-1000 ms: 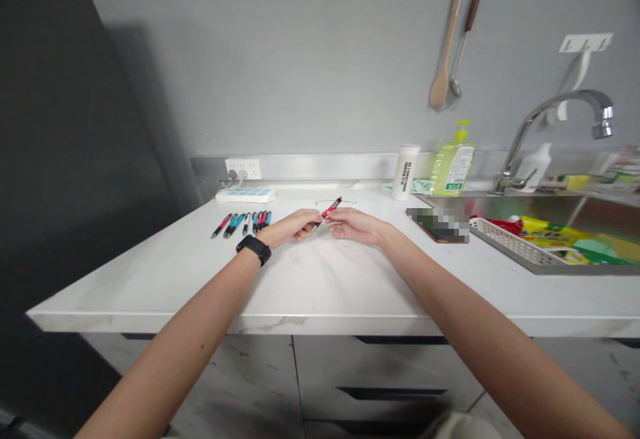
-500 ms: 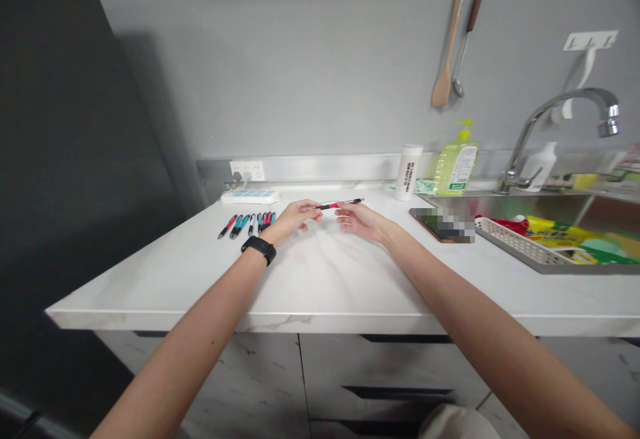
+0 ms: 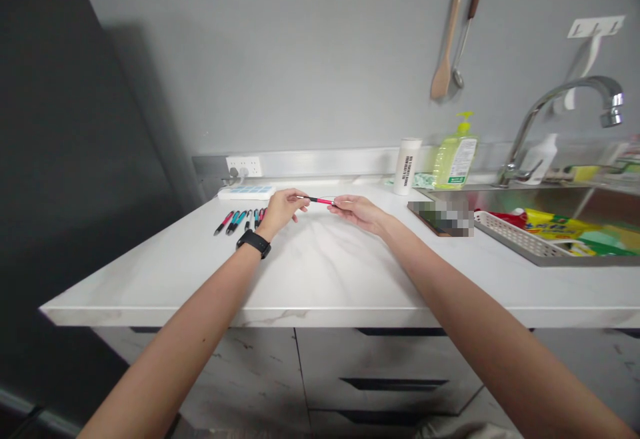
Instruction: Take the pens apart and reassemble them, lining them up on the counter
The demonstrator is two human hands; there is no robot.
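A pink and black pen (image 3: 321, 201) is held level above the white countertop, spanning the gap between my hands. The fingers of my left hand (image 3: 283, 212) pinch its black end; a black watch is on that wrist. At the pink end, my right hand (image 3: 361, 212) grips with thumb and fingertips, which hide that tip. A thin line shows just above the pen, too fine to make out. Left of my left hand, several pink, teal and white pens (image 3: 237, 221) lie side by side, the rightmost partly hidden behind the hand.
Behind the pens are a power strip (image 3: 246, 193) and a wall socket (image 3: 244, 167). Toward the right stand a white canister (image 3: 408, 167) and a yellow-green pump bottle (image 3: 455, 162). A blurred-out flat object (image 3: 440, 219) lies near the sink's perforated tray (image 3: 520, 239). The counter's front edge (image 3: 320, 317) runs below my forearms.
The pen has shifted left between my hands. My right fingers have moved from its middle to the pink end, and my left fingers cover more of the black end. The view has tilted slightly.
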